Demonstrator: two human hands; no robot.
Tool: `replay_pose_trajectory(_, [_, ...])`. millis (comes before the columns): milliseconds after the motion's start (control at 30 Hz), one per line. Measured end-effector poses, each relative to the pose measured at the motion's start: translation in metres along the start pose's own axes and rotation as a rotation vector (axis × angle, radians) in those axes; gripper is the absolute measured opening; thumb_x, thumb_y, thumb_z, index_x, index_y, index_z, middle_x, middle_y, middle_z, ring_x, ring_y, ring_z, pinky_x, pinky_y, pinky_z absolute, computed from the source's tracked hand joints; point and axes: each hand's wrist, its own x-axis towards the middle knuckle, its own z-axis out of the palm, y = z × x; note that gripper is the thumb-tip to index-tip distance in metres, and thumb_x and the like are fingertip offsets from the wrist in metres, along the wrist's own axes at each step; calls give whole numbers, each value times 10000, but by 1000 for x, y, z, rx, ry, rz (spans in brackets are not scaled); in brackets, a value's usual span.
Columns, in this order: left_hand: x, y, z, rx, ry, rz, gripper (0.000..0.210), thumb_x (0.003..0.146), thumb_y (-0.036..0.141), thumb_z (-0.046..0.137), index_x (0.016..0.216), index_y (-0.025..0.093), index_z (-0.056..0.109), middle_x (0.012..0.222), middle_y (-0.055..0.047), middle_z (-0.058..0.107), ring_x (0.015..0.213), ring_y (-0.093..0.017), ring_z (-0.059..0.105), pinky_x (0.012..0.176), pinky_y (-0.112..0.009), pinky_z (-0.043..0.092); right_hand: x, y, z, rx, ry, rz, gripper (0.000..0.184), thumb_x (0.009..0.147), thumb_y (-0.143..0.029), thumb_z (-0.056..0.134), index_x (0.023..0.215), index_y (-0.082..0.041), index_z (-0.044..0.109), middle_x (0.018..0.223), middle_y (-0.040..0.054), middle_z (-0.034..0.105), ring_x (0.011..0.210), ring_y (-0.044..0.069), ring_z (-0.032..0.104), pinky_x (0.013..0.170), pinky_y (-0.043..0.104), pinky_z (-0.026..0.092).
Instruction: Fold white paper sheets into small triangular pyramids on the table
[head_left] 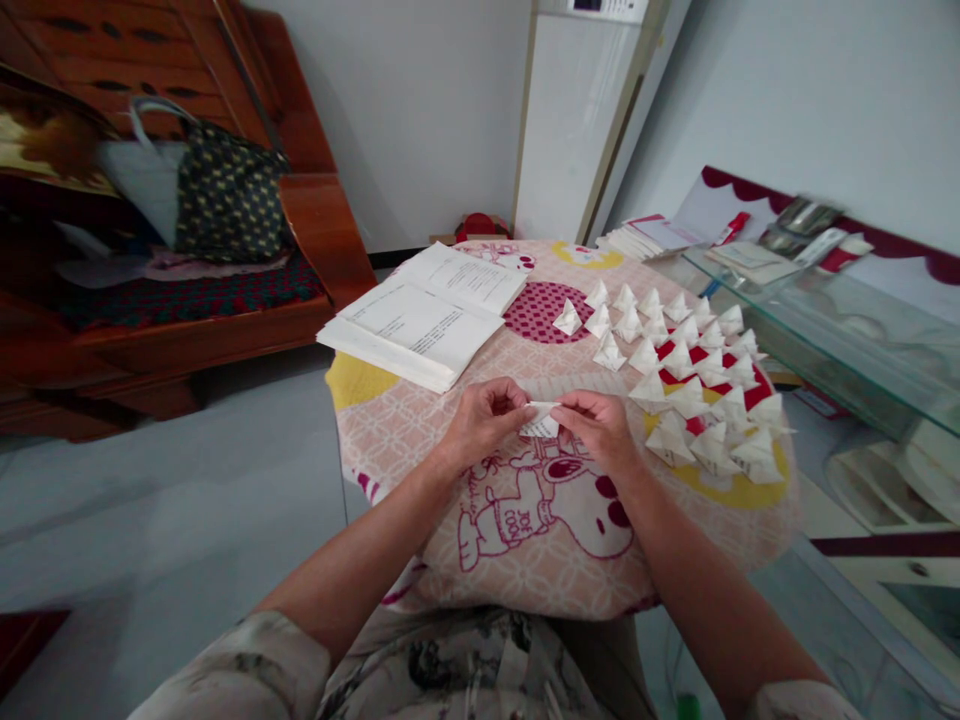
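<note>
Between my two hands is a small folded piece of printed paper (539,422), held just above the table. My left hand (491,415) pinches its left edge, with the fingers closed. On the other edge, the thumb and fingers of my right hand (596,420) are pressed together. Several folded paper boats (679,360) with pointed peaks stand in rows on the right of the table, close to my right hand. Beyond my left hand lies an open book (420,320) with printed pages.
A pink patterned cloth (420,430) with a cartoon dog covers the round table. To the right stands a glass-topped cabinet (840,340) with papers and cups. A wooden bench (315,230) holding a dotted bag (229,190) is at the left.
</note>
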Motion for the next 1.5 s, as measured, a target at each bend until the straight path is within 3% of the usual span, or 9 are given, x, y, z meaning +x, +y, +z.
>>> replay_pose_trajectory(367, [-2,1,0,100,9,99,292,802,372,758,744,144,584,780,-50,677,657,-117,598,612,-237,470,-2,0,3,-25,68,-52,219,760,-399,753,764,-180,750,545,-10,638,461,122,560,443,226,428])
replay_pose_trajectory(733, [-7,11,5,451,100,359,217,891,334,659,759,169,615,805,-41,699,729,-130,631,706,-256,501,-3,0,3,-77,85,-79,227,780,-425,739,844,-218,806,659,12,701,564,155,606,535,259,490])
replay_pose_trajectory(1067, [-7,10,5,431,97,328,233,891,346,659,753,165,607,806,-44,697,709,-124,624,682,-249,492,-5,-11,5,-179,100,-192,179,822,-356,702,823,-215,812,684,12,731,607,163,644,580,262,514])
replay_pose_trajectory(1333, [-6,9,3,366,88,282,250,874,365,683,753,159,607,807,-44,696,711,-124,621,678,-242,493,-6,-8,5,-133,94,-156,195,818,-380,709,860,-212,799,745,27,745,670,189,675,647,304,551])
replay_pose_trajectory(1500, [-6,10,4,341,98,277,241,873,352,681,754,164,588,785,-32,693,666,-111,613,637,-230,493,-3,-5,7,-53,163,-149,235,752,-362,771,935,-217,744,808,33,740,714,185,676,678,309,557])
